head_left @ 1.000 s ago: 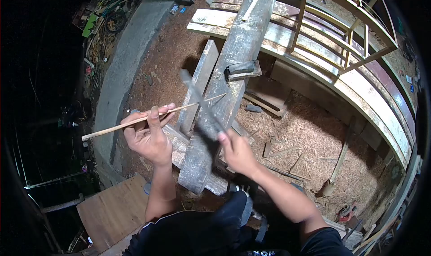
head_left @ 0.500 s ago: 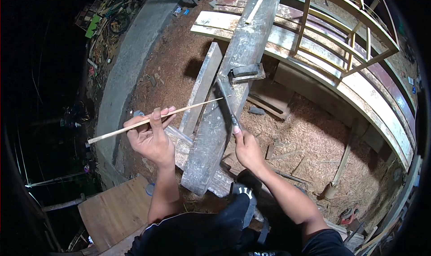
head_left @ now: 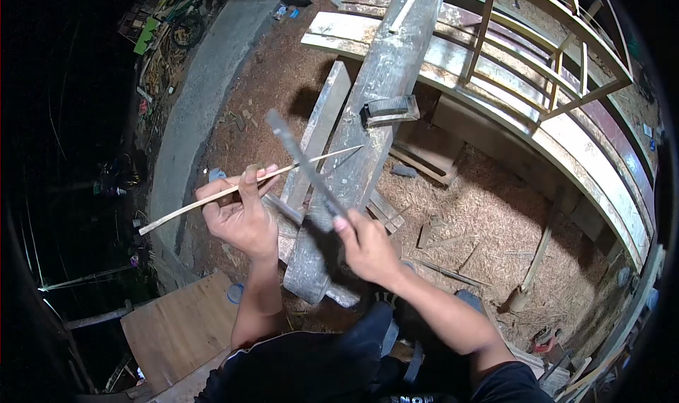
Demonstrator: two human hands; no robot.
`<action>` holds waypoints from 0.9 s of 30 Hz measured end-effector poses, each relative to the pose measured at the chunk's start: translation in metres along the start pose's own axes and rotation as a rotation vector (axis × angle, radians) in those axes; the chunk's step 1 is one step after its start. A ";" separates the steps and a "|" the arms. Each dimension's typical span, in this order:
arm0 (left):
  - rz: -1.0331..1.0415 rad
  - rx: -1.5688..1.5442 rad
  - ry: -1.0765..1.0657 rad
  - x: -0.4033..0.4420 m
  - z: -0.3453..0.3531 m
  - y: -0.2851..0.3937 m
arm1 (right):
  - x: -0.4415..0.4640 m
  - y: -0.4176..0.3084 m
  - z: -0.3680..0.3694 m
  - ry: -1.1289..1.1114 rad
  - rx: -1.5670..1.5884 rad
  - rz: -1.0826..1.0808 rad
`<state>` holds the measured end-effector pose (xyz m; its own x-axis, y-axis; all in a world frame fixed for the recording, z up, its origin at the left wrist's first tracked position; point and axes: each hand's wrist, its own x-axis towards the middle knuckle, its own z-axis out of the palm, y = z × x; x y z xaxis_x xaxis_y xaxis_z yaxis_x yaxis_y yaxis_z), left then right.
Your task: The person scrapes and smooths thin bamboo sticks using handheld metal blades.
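A thin, pale wooden stick [head_left: 177,212] is pinched in my left hand [head_left: 242,223], thumb and fingers closed around its middle. Its narrow far end reaches over the thick, worn wooden beam [head_left: 390,67], close to the surface; contact is hard to judge. My right hand [head_left: 369,253] grips the handle of a long-bladed knife [head_left: 315,177]. The grey blade points up and left, slightly blurred, and crosses over the stick in view. Whether blade and stick touch, I cannot tell. Farther along the beam sits a dark ridged block [head_left: 389,107] on a small wooden base.
A wooden frame [head_left: 559,111] stands on the long planks [head_left: 453,62] at upper right. Wood shavings [head_left: 488,212] cover the ground at right, with a mallet-like tool [head_left: 523,293] among them. A plywood sheet [head_left: 177,329] lies at lower left, and another stick [head_left: 406,8] on the beam.
My right hand and the knife have swung left and toward my body, so the blade now crosses nearer the stick's middle. My left hand and the stick have barely moved.
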<state>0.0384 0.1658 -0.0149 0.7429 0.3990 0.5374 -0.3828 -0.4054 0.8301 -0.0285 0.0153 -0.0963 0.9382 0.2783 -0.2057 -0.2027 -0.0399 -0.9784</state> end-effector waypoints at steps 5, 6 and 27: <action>-0.022 0.026 -0.001 -0.001 -0.005 -0.001 | 0.013 0.051 0.000 0.256 -0.039 0.205; -0.025 0.021 0.000 -0.001 -0.003 -0.001 | 0.014 0.049 -0.004 0.257 -0.029 0.227; -0.034 0.061 -0.060 0.000 -0.005 -0.001 | 0.018 0.079 -0.017 0.215 -0.098 0.327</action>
<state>0.0359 0.1708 -0.0148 0.7871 0.3642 0.4978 -0.3242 -0.4423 0.8362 -0.0225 0.0010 -0.1777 0.8682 0.0295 -0.4953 -0.4820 -0.1870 -0.8560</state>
